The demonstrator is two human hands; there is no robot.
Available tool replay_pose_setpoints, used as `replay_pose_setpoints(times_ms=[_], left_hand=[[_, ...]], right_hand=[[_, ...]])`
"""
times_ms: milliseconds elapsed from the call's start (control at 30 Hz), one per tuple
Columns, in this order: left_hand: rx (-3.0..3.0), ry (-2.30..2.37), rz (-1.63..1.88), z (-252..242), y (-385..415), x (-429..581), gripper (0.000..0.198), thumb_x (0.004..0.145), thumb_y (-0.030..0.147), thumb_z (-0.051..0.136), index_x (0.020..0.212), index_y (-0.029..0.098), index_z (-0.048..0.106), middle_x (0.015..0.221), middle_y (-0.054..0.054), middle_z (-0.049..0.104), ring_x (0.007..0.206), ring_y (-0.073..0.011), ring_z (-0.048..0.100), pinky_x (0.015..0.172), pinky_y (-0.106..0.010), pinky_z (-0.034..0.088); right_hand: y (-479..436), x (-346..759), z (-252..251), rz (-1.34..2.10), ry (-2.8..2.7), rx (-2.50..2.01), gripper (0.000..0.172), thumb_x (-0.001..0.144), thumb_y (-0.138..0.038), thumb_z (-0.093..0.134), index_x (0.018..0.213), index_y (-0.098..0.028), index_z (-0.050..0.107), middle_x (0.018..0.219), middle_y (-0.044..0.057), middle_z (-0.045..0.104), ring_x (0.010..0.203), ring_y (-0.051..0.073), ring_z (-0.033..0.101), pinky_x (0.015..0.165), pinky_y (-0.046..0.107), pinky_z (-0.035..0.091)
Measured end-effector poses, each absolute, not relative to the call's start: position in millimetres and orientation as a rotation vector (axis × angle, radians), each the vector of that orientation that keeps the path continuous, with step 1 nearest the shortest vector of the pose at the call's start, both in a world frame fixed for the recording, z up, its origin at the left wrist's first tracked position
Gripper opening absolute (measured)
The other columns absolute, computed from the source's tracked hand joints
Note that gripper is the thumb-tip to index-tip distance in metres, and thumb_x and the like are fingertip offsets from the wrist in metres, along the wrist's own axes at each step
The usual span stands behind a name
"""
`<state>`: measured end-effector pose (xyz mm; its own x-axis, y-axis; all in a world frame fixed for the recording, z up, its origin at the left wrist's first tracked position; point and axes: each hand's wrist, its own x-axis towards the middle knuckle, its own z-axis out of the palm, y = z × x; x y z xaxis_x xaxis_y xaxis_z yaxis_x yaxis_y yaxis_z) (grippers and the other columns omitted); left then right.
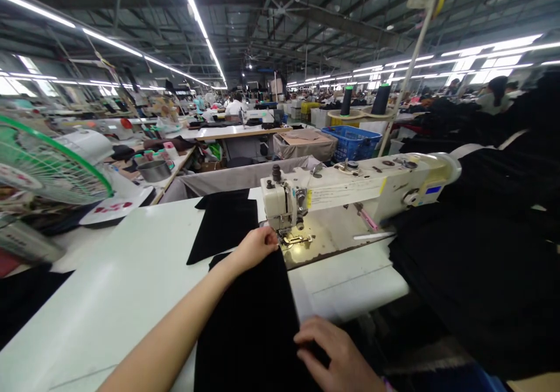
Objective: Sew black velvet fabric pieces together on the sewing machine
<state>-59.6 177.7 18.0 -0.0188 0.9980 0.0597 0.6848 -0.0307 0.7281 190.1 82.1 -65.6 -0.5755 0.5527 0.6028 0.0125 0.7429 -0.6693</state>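
A long piece of black fabric (pixel 254 322) lies over the front of the white table, its far end at the sewing machine (pixel 332 191). Close to the needle, my left hand (pixel 258 246) pinches the fabric's far right corner, fingers closed. My right hand (pixel 335 351) holds the right edge nearer to me between thumb and fingers. Beyond my left wrist, another black fabric piece (pixel 227 223) rests flat to the left of the machine head. A small light shines on the metal needle plate (pixel 298 240).
A green-rimmed fan (pixel 52 164) stands at the left. Dark cloth (pixel 481 263) is heaped along the right side. A white stick-like tool (pixel 374 236) lies on the machine bed. Behind the machine are a blue basket (pixel 352 141) and black thread cones (pixel 382 99).
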Motion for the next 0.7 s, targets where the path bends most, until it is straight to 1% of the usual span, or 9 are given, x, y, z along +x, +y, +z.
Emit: replay_pose_setpoints(times_ms=[67,133,233,333,400,533,633,700], left_hand=[[1.756,1.783,0.86,-4.6,177.4,-54.9,0.011,0.063,0.02,0.063,0.061,0.022,0.052,0.061,0.004,0.055,0.06,-0.0151,0.052,0.059,-0.027,0.038],[1.746,1.796,0.896,-15.5,172.7,-53.8,0.012,0.065,0.019,0.062,0.062,0.022,0.05,0.061,0.004,0.054,0.06,-0.0149,0.051,0.059,-0.027,0.038],[1.734,1.8,0.924,-18.7,168.0,-55.3,0.009,0.068,0.018,0.059,0.065,0.022,0.052,0.062,0.004,0.055,0.061,-0.0145,0.052,0.06,-0.026,0.039],[1.731,1.811,0.918,-20.1,173.1,-57.9,0.008,0.068,0.015,0.057,0.066,0.022,0.053,0.063,0.004,0.056,0.061,-0.0141,0.053,0.061,-0.025,0.041],[1.719,1.85,0.911,-23.2,181.5,-60.3,0.01,0.069,0.014,0.059,0.066,0.021,0.053,0.063,0.005,0.056,0.061,-0.0139,0.054,0.06,-0.026,0.041],[1.685,1.934,0.866,-29.7,200.2,-65.4,0.017,0.073,0.012,0.067,0.07,0.019,0.052,0.065,0.006,0.056,0.06,-0.0122,0.053,0.06,-0.026,0.041],[1.691,1.943,0.818,-30.6,206.8,-66.9,0.018,0.079,0.015,0.071,0.073,0.017,0.054,0.067,0.006,0.055,0.058,-0.0105,0.051,0.058,-0.025,0.043],[1.704,1.946,0.804,-30.0,208.0,-66.9,0.018,0.08,0.016,0.071,0.073,0.017,0.054,0.066,0.007,0.055,0.057,-0.01,0.051,0.057,-0.024,0.042]], right_hand=[[86.4,195.5,-71.5,0.653,-2.14,-0.393,0.027,0.089,-0.002,0.046,0.104,-0.02,0.059,0.089,0.005,0.07,0.08,0.017,0.069,0.074,0.023,0.055],[89.2,200.8,-72.3,0.527,-2.183,-0.365,0.026,0.093,-0.003,0.043,0.106,-0.019,0.059,0.088,0.006,0.072,0.077,0.017,0.069,0.073,0.024,0.055],[91.3,205.7,-69.2,0.41,-2.198,-0.368,0.023,0.095,-0.004,0.043,0.104,-0.018,0.059,0.086,0.006,0.072,0.072,0.017,0.068,0.068,0.024,0.055],[94.2,206.0,-65.9,0.329,-2.215,-0.399,0.022,0.093,-0.005,0.045,0.099,-0.018,0.061,0.082,0.005,0.07,0.07,0.017,0.065,0.065,0.028,0.053],[97.3,204.3,-64.4,0.293,-2.222,-0.43,0.022,0.09,-0.004,0.047,0.097,-0.018,0.062,0.085,0.006,0.069,0.076,0.02,0.065,0.069,0.031,0.054],[103.7,198.4,-63.3,0.287,-2.198,-0.43,0.027,0.085,0.001,0.047,0.099,-0.016,0.063,0.098,0.008,0.072,0.095,0.022,0.067,0.085,0.035,0.056],[106.6,194.8,-65.3,0.3,-2.192,-0.426,0.028,0.083,0.001,0.047,0.098,-0.017,0.062,0.097,0.008,0.072,0.095,0.021,0.068,0.085,0.034,0.057],[107.6,193.7,-67.0,0.31,-2.197,-0.429,0.029,0.083,0.001,0.047,0.099,-0.017,0.063,0.097,0.009,0.072,0.094,0.021,0.068,0.085,0.035,0.058]])
